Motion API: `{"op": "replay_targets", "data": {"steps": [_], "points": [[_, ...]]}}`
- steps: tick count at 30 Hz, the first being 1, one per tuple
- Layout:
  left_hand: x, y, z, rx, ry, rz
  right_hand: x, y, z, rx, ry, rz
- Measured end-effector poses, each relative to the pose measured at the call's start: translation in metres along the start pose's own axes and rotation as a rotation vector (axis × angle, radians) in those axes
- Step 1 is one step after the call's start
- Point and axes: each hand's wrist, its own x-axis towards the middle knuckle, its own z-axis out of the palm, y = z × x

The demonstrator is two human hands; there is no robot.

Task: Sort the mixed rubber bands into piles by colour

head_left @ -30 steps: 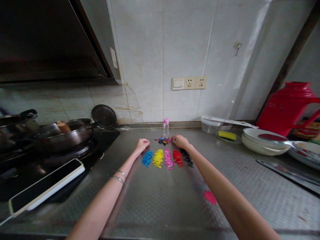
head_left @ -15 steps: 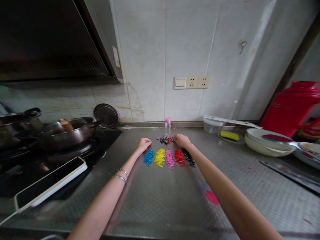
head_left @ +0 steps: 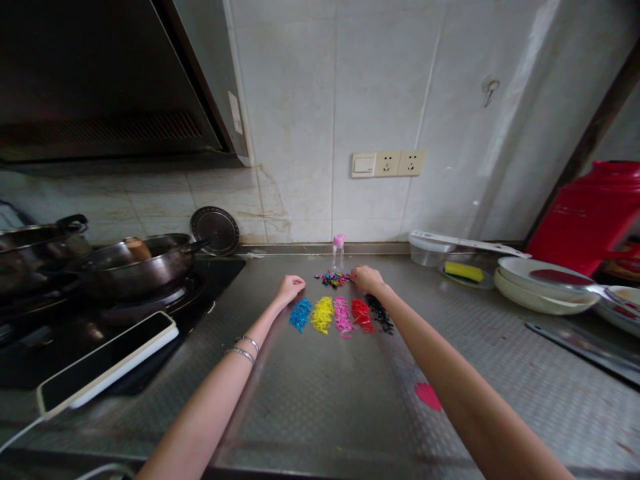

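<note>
A mixed pile of small coloured loops like rubber bands (head_left: 333,279) lies on the steel counter, in front of a clear bottle with a pink cap (head_left: 339,253). At the pile's right edge, my right hand (head_left: 367,277) has its fingers closed; what they grip is too small to see. My left hand (head_left: 291,289) rests with curled fingers left of the pile, its contents hidden. Nearer me, one row holds blue bands (head_left: 300,315), yellow bands (head_left: 323,315), pink bands (head_left: 343,316), red bands (head_left: 362,315) and black bands (head_left: 382,316). My right forearm passes close beside the black ones.
To the left, a pan (head_left: 135,267) sits on the black stove, with a phone (head_left: 105,363) at its front. Bowls (head_left: 543,293), a yellow sponge (head_left: 464,272), a knife (head_left: 580,347) and a red thermos (head_left: 583,217) stand or lie right. A pink patch (head_left: 427,396) shows near my right forearm.
The whole view has shifted slightly, so everything appears a little further right. Both hands stay closed in nearly the same places, and the sorted bands look unchanged.
</note>
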Motion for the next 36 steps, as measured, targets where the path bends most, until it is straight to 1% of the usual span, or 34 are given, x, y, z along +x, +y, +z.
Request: {"op": "replay_targets", "data": {"steps": [4, 8, 13, 16, 21, 28, 36], "points": [[0.0, 0.0, 0.0, 0.006, -0.002, 0.003, -0.003, 0.003, -0.004, 0.027, 0.026, 0.014], [0.0, -0.003, 0.0, 0.009, -0.003, 0.019, -0.012, 0.014, -0.008, 0.06, 0.064, -0.019], [0.003, -0.005, 0.002, 0.015, 0.003, 0.003, -0.033, 0.036, -0.007, 0.085, 0.038, -0.02], [0.005, -0.006, 0.003, 0.026, 0.017, -0.015, -0.049, 0.044, -0.004, 0.085, 0.037, -0.01], [0.006, -0.006, 0.004, 0.044, 0.021, -0.012, -0.068, 0.043, 0.004, 0.089, 0.067, -0.036], [0.006, -0.009, 0.004, 0.033, 0.025, -0.022, -0.077, 0.038, 0.01, 0.155, 0.107, -0.002], [0.005, -0.01, 0.004, 0.038, 0.006, 0.007, -0.086, 0.052, 0.016, 0.261, 0.194, 0.003]]}}
